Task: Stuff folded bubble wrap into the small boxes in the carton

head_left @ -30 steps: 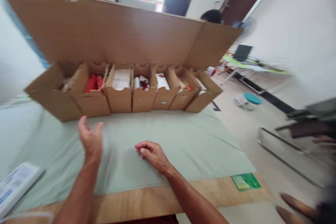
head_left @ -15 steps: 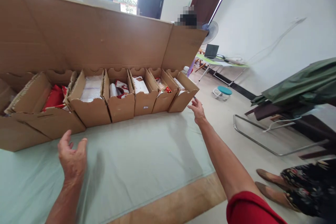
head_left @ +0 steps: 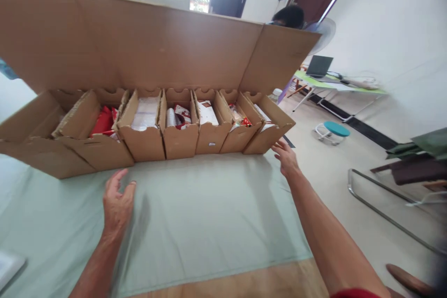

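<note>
A row of several small open cardboard boxes (head_left: 174, 142) stands on a pale green cloth (head_left: 209, 214), packed with red and white packets (head_left: 104, 121). A tall cardboard sheet (head_left: 157, 46) rises behind them. My right hand (head_left: 287, 158) is stretched out with fingers apart, at the front corner of the rightmost box (head_left: 267, 132), close to it or touching it. My left hand (head_left: 117, 202) hovers open over the cloth in front of the left boxes and holds nothing.
The wooden table edge (head_left: 244, 284) runs along the bottom. On the floor to the right are a teal stool (head_left: 333, 130), a metal frame (head_left: 384, 209) and dark green furniture. A laptop (head_left: 319, 66) sits on a far green table. Another person's shoe shows at the bottom right.
My right hand went from resting curled on the cloth out to the far right end of the box row. My left hand stayed open in front of the left boxes. The camera swung about.
</note>
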A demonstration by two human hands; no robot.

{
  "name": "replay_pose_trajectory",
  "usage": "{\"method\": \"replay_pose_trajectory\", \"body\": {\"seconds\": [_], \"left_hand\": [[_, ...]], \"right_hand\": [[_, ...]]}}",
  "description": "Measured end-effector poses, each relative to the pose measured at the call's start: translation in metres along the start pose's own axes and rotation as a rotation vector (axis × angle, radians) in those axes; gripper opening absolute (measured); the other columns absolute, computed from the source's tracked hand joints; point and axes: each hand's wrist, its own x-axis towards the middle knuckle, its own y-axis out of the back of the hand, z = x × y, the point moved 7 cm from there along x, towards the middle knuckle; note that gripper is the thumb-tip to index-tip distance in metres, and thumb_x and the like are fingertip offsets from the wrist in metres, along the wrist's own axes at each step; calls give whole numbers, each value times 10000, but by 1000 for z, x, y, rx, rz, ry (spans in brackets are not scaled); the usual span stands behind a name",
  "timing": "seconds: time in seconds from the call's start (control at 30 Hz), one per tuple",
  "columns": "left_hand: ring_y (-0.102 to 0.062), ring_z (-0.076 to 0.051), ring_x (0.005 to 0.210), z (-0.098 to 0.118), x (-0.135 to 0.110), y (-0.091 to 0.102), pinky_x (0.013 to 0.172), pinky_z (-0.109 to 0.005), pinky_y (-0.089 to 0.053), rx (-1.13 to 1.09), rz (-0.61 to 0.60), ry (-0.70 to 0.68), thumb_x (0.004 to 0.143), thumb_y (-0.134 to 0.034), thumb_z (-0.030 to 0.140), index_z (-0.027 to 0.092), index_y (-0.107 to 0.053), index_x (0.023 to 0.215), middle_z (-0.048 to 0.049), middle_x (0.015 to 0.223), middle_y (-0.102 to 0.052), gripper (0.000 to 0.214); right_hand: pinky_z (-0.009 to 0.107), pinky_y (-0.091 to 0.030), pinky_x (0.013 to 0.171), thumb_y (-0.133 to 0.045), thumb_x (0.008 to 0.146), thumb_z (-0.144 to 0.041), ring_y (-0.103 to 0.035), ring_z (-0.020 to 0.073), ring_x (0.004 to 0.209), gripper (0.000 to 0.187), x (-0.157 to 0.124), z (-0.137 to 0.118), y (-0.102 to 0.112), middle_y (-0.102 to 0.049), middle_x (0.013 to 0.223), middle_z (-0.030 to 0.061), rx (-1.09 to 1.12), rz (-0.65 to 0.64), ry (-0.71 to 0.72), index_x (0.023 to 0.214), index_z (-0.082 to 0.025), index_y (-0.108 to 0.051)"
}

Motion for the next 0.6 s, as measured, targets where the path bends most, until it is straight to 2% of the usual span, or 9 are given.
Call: {"method": "replay_pose_trajectory", "body": {"seconds": [0.07,0.13,0.2,0.27,0.33,0.43,0.53,0.6], "left_hand": [[-567,-343,1315,6,-8,6,1010,-479,-502,-28,-53,-6,805,-594,438,245,-662,1240,-110,1474,-576,481],[-559,-341,1330,13,-18,9,938,-445,-532,-51,-141,-29,794,-593,438,229,-679,1210,-122,1452,-597,474],[-571,-334,1320,17,-28,9,880,-412,-546,-66,-246,-55,791,-585,419,199,-696,1178,-144,1400,-636,459],[-610,-317,1273,17,-37,11,819,-377,-553,-67,-291,-59,789,-576,390,185,-715,1143,-146,1335,-680,432],[-636,-295,1239,16,-44,14,754,-337,-549,-65,-306,-68,792,-570,357,193,-729,1122,-129,1308,-702,401],[-643,-273,1233,12,-53,18,684,-299,-536,-76,-335,-100,806,-565,298,209,-737,1108,-107,1291,-717,358],[-647,-271,1216,5,-62,24,727,-326,-560,-91,-344,-135,817,-558,242,198,-732,1104,-117,1256,-728,339],[-647,-271,1207,-1,-69,27,861,-387,-573,-102,-347,-165,812,-564,211,193,-731,1093,-121,1246,-730,328]], "right_hand": [[357,-504,820,-682,712,-236,-687,220,1067,138,-34,14,14,-717,1256,191,-3,68,7,844,-204,-705],[392,-529,865,-681,684,-314,-687,261,1102,190,-78,34,21,-743,1204,144,-6,44,38,847,-225,-719],[427,-562,896,-708,671,-413,-711,291,1066,295,-126,52,15,-776,1113,103,-101,-112,129,913,-258,-773],[449,-581,926,-724,703,-487,-720,314,1084,339,-172,71,3,-782,1135,105,-173,-296,143,948,-265,-796],[453,-596,943,-719,741,-530,-723,329,1108,329,-213,80,-16,-789,1131,115,-174,-444,156,898,-252,-798],[434,-621,924,-697,795,-549,-745,322,1074,333,-261,74,-56,-802,1089,121,-163,-646,185,869,-238,-792],[404,-626,916,-658,861,-520,-760,294,1037,316,-298,50,-102,-808,1063,111,-176,-838,262,906,-237,-792],[381,-616,924,-634,900,-470,-758,269,1037,279,-323,24,-133,-810,1053,93,-173,-949,350,943,-242,-789]]}}
